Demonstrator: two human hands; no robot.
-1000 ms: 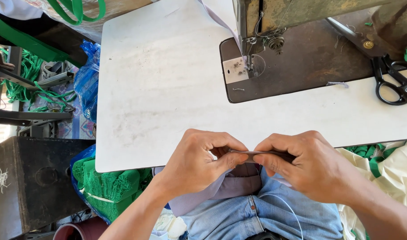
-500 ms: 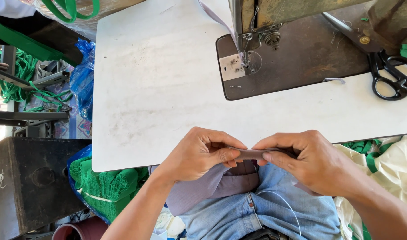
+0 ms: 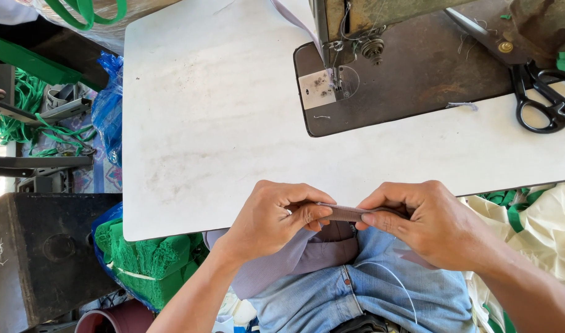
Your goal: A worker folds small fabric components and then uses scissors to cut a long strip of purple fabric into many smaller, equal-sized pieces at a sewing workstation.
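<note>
One narrow grey-brown strip of fabric [image 3: 347, 213] was pinched between a worker's two hands just off the near edge of a white worktop [image 3: 220, 123], above the lap. The left hand [image 3: 276, 219] gripped the strip's left end between thumb and curled fingers; the right hand [image 3: 421, 219] clamped its right end the same way, so that only the short middle stretch showed between the two. More of the same mauve-grey cloth [image 3: 294, 262] hung below the strip over blue jeans [image 3: 369, 290], where one loose white thread [image 3: 393, 280] trailed.

Beyond the strip, across the bare worktop, stood one old sewing machine [image 3: 387, 15] on a dark brown bed [image 3: 418, 80], its needle plate [image 3: 316, 89] facing the worker. A second length of grey tape [image 3: 298, 21] ran up from the needle area towards the far edge. One pair of black-handled scissors [image 3: 538, 102] lay on the bed to the right of the machine, well apart from the strip.

To the left of the worktop, down on the floor, sat bundles of green netting [image 3: 146, 262] in a blue bag, a dark metal box [image 3: 45, 253] and loose green straps [image 3: 23, 117]. To the right of the strip, beneath the worktop's edge, lay cream cloth with green trim [image 3: 535, 222]. Nothing lay on the worktop between the strip and the machine.
</note>
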